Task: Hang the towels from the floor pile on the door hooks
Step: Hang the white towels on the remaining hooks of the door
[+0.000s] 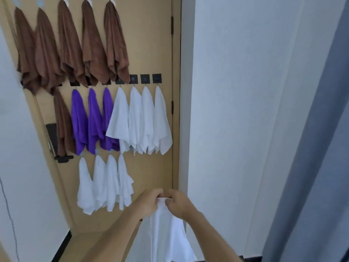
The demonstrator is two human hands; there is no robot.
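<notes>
**White towel held up at the foot of a door full of hung towels**

Both hands meet low in the view, at about 6 o'clock. The left hand [150, 202] and the right hand [177, 204] each pinch the top edge of a white towel [166, 235], fingers curled round a bunched bit of cloth between them. So each grip is closed on the towel, and the two sets of fingers nearly touch. The rest of the towel hangs straight down from the hands and runs out of the bottom of the frame.

The tan door [147, 35] fills the left and middle of the view. Along its top, from 10 to 12 o'clock, five brown towels [92, 46] hang side by side from pale hooks. Below them runs a row of black square hooks [145, 78] (three at the right end show plainly, the others are partly covered by brown cloth). From that row hang one more brown towel [63, 121] at 9 o'clock, then three purple towels [94, 120], then four hung white towels [143, 118] toward the centre. Lower still, at about 7 o'clock, a third row holds four more white cloths [105, 184], just left of the hands.

A dark door handle [63, 158] sits at the door's left edge. A white wall [245, 110] rises at 3 o'clock, with a grey curtain [311, 148] beyond it on the far right.
</notes>
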